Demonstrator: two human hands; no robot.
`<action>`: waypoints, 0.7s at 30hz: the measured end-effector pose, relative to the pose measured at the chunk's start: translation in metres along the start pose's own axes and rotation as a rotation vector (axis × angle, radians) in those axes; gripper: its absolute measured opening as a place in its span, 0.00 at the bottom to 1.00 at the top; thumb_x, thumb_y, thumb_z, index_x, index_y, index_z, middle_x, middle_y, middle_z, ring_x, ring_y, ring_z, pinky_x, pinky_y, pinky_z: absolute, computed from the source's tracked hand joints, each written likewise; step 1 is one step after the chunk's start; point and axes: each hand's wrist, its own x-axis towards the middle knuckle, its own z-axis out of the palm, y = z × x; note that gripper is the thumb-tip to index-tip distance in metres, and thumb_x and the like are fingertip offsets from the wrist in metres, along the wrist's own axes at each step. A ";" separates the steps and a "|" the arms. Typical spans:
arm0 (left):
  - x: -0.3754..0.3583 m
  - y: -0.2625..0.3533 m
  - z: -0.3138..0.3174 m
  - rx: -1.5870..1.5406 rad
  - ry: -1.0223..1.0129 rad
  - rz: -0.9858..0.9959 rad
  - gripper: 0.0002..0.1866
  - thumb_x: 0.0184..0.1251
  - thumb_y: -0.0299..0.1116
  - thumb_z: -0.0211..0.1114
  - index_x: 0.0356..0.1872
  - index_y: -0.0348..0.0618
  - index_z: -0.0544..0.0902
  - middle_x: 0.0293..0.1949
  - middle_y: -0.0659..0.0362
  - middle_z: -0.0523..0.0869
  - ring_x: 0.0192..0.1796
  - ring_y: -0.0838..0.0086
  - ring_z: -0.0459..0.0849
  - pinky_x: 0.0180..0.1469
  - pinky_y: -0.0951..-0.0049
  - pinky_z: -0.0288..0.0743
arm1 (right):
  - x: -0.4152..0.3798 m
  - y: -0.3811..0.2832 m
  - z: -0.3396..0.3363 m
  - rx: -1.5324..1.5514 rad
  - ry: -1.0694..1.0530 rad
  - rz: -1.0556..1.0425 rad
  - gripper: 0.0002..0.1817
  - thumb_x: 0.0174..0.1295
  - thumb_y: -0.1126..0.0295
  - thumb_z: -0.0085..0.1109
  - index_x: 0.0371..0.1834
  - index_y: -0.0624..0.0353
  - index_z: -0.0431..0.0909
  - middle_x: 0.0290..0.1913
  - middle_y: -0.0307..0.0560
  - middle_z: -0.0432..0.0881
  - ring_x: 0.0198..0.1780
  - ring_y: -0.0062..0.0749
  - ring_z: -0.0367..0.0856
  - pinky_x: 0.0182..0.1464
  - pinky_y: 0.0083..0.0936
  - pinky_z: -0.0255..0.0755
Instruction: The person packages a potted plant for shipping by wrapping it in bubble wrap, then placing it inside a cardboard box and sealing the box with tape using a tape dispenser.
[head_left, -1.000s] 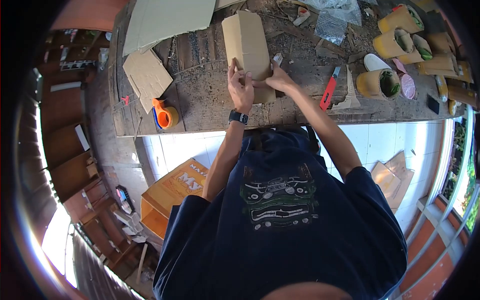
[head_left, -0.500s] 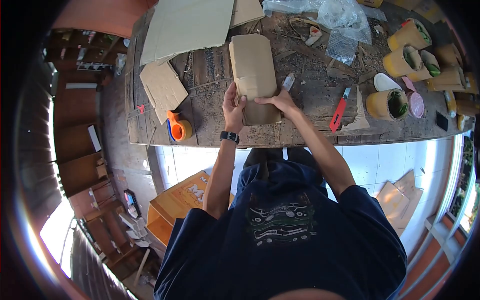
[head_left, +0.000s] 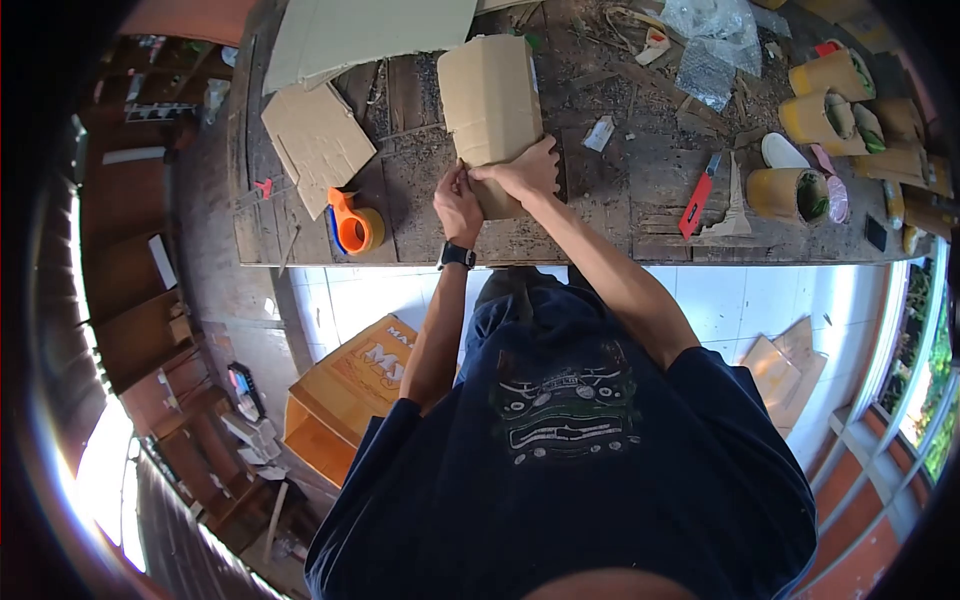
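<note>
A folded piece of brown cardboard lies on the wooden table in front of me, its long side pointing away. At its left edge, low down, my left hand pinches the cardboard; a dark watch is on that wrist. My right hand lies across the lower part, fingers wrapped round the right edge and thumb near my left fingertips. The fold under the hands is partly hidden. Left of them is an orange tape dispenser, and a flat cardboard piece lies behind it.
A red utility knife lies to the right beside a torn cardboard scrap. Several cardboard cylinders stand at the far right, near a phone. Bubble wrap is at the back. A yellow box sits on the floor.
The cardboard has turned slightly and shifted left. My right hand has moved up and over it, and my left fingers have closed into a pinch at the edge. The view has shifted a little.
</note>
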 end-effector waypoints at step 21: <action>0.008 0.022 -0.055 0.184 -0.448 0.031 0.85 0.24 0.67 0.84 0.78 0.32 0.38 0.61 0.27 0.68 0.61 0.35 0.73 0.65 0.46 0.69 | -0.024 -0.031 0.024 0.538 -0.216 0.126 0.49 0.36 0.67 0.85 0.66 0.66 0.70 0.60 0.55 0.77 0.61 0.45 0.78 0.59 0.47 0.75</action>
